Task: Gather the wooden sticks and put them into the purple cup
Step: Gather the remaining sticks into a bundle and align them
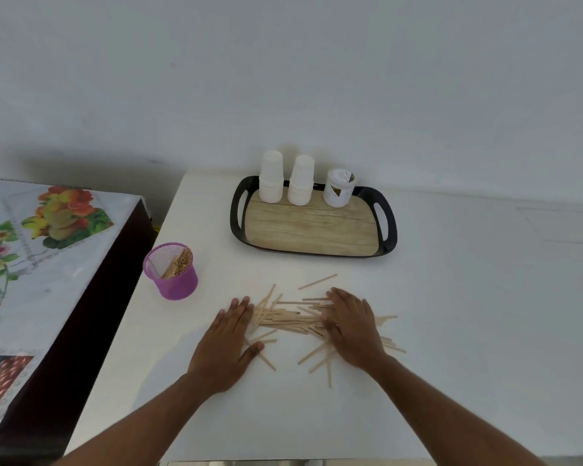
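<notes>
A loose heap of pale wooden sticks [292, 318] lies on the white table [451, 314], with stray ones spread around it. My left hand [228, 344] lies flat with straight fingers against the heap's left side. My right hand [352, 326] rests flat on the heap's right part, covering some sticks. The purple mesh cup [171, 271] stands upright to the left and further back, apart from both hands, with several sticks inside it.
A black tray with a wood-look base [312, 227] stands behind the heap, carrying two stacks of white paper cups [285, 179] and a white jar [339, 188]. A lower table with a fruit-print cloth [31, 264] adjoins on the left. The wall is close behind.
</notes>
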A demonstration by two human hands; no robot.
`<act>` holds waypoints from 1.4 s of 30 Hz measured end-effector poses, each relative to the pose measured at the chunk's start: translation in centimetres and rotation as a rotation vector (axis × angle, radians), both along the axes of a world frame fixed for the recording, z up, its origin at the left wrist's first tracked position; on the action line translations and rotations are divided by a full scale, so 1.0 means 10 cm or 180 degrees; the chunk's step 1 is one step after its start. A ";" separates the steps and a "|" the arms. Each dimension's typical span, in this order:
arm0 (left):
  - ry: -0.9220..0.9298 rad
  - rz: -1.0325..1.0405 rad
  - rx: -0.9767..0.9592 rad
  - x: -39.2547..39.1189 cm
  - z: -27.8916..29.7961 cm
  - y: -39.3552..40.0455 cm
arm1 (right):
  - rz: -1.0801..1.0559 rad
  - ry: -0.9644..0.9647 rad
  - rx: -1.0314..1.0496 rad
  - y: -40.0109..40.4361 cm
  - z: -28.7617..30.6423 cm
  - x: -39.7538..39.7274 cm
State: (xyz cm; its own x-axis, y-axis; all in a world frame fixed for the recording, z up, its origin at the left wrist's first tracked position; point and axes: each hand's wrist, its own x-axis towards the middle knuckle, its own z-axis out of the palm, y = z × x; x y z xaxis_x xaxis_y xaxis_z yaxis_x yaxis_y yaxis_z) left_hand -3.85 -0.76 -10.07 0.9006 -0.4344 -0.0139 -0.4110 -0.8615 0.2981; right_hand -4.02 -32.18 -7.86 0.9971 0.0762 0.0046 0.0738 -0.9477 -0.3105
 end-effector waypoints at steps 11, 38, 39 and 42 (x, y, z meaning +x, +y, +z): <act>0.0168 -0.0099 -0.0122 -0.01 0.04 -0.39 | 0.0275 0.0444 -0.0305 -0.10 0.04 0.39; 0.0265 -0.0357 0.0032 0.07 0.06 -0.46 | -0.0085 -0.0158 0.0857 0.58 -0.10 -0.25; 0.0303 -0.0343 -0.0092 0.08 0.06 -0.43 | -0.0003 -0.0199 0.0953 0.55 -0.08 -0.22; 0.0267 -0.0261 -0.0328 0.14 0.10 -0.30 | 0.0259 -0.0103 0.0743 0.33 0.01 -0.13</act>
